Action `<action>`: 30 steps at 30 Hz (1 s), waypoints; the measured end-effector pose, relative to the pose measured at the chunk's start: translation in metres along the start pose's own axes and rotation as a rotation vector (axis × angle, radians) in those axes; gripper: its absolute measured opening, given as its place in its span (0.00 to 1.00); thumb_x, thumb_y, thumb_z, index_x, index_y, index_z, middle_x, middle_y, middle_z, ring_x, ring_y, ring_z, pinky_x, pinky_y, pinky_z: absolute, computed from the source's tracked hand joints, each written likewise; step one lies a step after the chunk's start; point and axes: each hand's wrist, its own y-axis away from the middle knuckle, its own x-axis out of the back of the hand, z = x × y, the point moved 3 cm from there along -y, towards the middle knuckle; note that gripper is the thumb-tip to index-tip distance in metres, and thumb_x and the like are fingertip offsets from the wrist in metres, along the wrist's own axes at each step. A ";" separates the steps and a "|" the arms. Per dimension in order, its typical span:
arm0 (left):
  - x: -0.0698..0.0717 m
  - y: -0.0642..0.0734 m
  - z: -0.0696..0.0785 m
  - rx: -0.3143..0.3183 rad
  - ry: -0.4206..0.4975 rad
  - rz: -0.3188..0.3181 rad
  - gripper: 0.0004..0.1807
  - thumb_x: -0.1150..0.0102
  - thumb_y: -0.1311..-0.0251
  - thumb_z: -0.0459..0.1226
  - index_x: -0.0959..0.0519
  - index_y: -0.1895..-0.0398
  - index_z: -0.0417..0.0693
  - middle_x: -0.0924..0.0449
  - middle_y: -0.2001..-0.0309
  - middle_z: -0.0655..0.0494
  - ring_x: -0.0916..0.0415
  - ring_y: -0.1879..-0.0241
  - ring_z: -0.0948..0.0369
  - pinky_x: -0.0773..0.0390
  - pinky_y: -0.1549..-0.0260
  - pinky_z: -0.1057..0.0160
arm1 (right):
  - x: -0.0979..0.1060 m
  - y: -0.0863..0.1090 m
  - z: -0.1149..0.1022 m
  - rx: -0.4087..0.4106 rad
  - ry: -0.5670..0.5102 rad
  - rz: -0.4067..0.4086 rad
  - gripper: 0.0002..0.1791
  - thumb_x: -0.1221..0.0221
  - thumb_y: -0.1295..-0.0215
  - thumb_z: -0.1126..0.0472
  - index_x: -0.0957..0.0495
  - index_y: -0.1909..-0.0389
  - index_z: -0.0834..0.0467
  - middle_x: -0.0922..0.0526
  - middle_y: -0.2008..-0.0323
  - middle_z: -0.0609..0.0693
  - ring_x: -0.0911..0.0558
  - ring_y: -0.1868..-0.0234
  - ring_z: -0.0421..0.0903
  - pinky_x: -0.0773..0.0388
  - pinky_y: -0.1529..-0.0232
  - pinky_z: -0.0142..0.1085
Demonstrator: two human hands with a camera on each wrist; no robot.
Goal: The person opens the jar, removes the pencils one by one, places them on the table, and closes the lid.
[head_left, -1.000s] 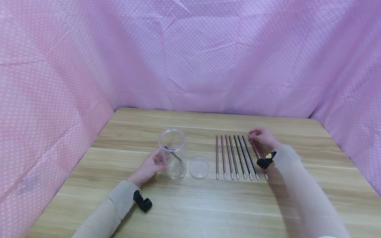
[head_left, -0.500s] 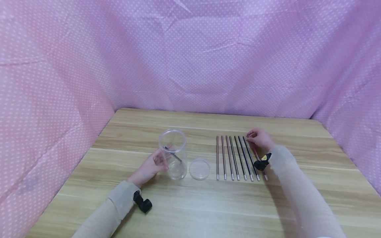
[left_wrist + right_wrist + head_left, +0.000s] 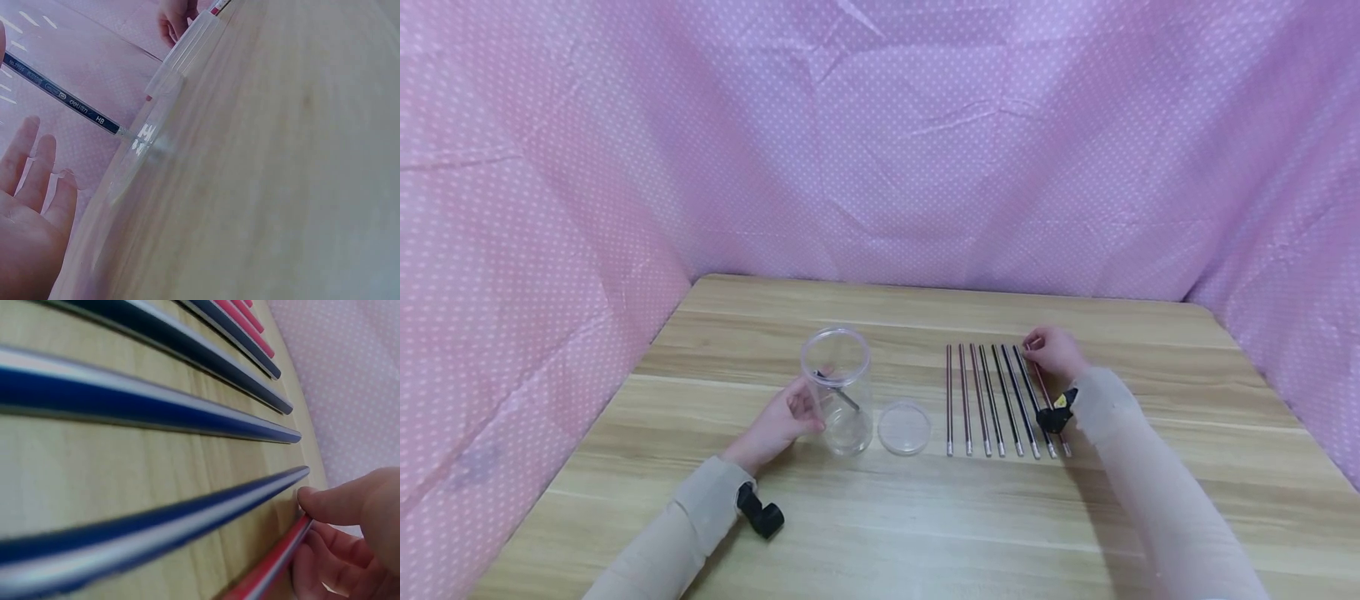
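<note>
My left hand (image 3: 781, 423) grips a clear plastic jar (image 3: 850, 433) from its left side, thumb in front and fingers behind. Inside the jar leans one dark pencil (image 3: 65, 99), its HB lettering readable in the left wrist view. My right hand (image 3: 1054, 353) pinches the far end of a red pencil (image 3: 273, 565) between thumb and fingers. That pencil lies at the right end of a row of several pencils (image 3: 995, 400), dark blue, black and red, roughly side by side with their eraser ends toward me. In the right wrist view, a blue pencil (image 3: 206, 509) lies just beside the thumb.
A round clear lid (image 3: 905, 429) lies flat between the jar and the pencil row. The wooden table (image 3: 865, 533) ends at the back against a pink dotted curtain (image 3: 925, 167), which also hangs on both sides.
My right hand has shifted slightly left, bringing the red pencil closer to the row and more in line with it. The left hand and the jar stay in place.
</note>
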 end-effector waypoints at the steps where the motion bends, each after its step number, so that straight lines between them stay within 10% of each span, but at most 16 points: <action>1: 0.000 0.000 0.000 0.003 -0.004 -0.001 0.45 0.42 0.50 0.22 0.52 0.29 0.32 0.51 0.28 0.34 0.37 0.36 0.65 0.38 0.36 0.72 | -0.001 0.000 0.000 0.000 0.005 -0.005 0.14 0.47 0.34 0.65 0.27 0.52 0.70 0.22 0.54 0.70 0.21 0.55 0.62 0.25 0.49 0.55; 5: 0.000 -0.001 -0.002 0.006 -0.011 -0.002 0.44 0.42 0.50 0.22 0.52 0.29 0.32 0.51 0.29 0.34 0.40 0.34 0.57 0.39 0.35 0.69 | -0.002 -0.002 0.002 -0.001 0.012 -0.012 0.14 0.47 0.34 0.65 0.27 0.52 0.70 0.22 0.54 0.70 0.21 0.55 0.62 0.25 0.50 0.56; 13: 0.002 -0.001 -0.004 -0.009 -0.011 0.009 0.43 0.42 0.51 0.22 0.51 0.30 0.28 0.50 0.30 0.29 0.34 0.43 0.75 0.38 0.35 0.68 | -0.004 -0.006 0.005 -0.013 0.007 -0.024 0.14 0.48 0.33 0.65 0.27 0.51 0.69 0.22 0.53 0.70 0.21 0.55 0.61 0.25 0.48 0.56; 19: 0.000 -0.003 -0.003 0.016 -0.005 0.012 0.43 0.43 0.51 0.22 0.50 0.30 0.31 0.49 0.29 0.33 0.39 0.34 0.56 0.46 0.31 0.53 | -0.001 -0.001 0.003 -0.006 -0.012 -0.015 0.14 0.48 0.33 0.64 0.28 0.51 0.70 0.23 0.53 0.70 0.21 0.54 0.61 0.24 0.49 0.55; 26: 0.002 -0.002 -0.001 0.032 -0.029 0.032 0.40 0.41 0.53 0.22 0.44 0.33 0.31 0.43 0.32 0.31 0.32 0.42 0.69 0.33 0.38 0.68 | 0.006 0.003 -0.002 0.027 -0.024 0.037 0.18 0.50 0.32 0.60 0.29 0.48 0.70 0.26 0.49 0.71 0.25 0.49 0.65 0.26 0.47 0.56; 30: 0.003 -0.001 0.003 0.032 -0.069 0.033 0.39 0.40 0.53 0.22 0.42 0.34 0.30 0.39 0.34 0.32 0.34 0.37 0.53 0.34 0.36 0.58 | 0.010 0.006 -0.008 0.072 -0.003 0.072 0.17 0.50 0.31 0.60 0.27 0.49 0.68 0.25 0.47 0.70 0.25 0.47 0.64 0.26 0.46 0.56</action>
